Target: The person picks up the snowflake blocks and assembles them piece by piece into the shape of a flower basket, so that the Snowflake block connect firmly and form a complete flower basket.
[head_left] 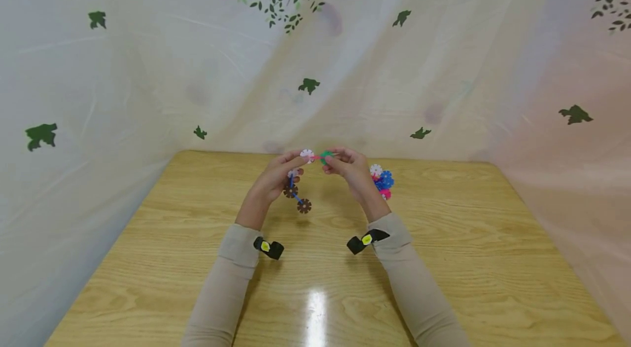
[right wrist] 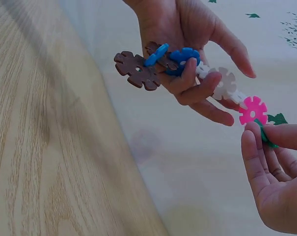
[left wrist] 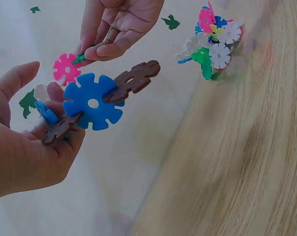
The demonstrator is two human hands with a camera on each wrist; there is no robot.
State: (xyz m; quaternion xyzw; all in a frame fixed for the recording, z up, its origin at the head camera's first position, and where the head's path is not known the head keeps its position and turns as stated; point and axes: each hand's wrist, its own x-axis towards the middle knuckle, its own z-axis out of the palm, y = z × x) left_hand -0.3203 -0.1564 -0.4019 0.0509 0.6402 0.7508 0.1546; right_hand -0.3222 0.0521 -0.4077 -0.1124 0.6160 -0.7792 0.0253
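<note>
My left hand [head_left: 276, 177] holds a chain of snowflake discs at the table's far side, its fingers curled round the middle while the thumb stands apart in the wrist views. Brown discs [right wrist: 133, 70] and a blue disc [left wrist: 84, 105] hang at the near end. Further along come white discs [right wrist: 224, 82], then a pink disc [right wrist: 254, 112] at the far end. Between thumb and fingertips, my right hand [head_left: 352, 169] pinches a green disc [right wrist: 266, 136], which meets the pink disc's edge. The right fingers partly cover the green disc.
A cluster of joined discs [head_left: 383, 181] in white, blue, pink and other colours sits on the wooden table [head_left: 443, 237], just right of my right hand. Behind the table's back edge hangs a pale curtain [head_left: 365, 95] with leaf prints.
</note>
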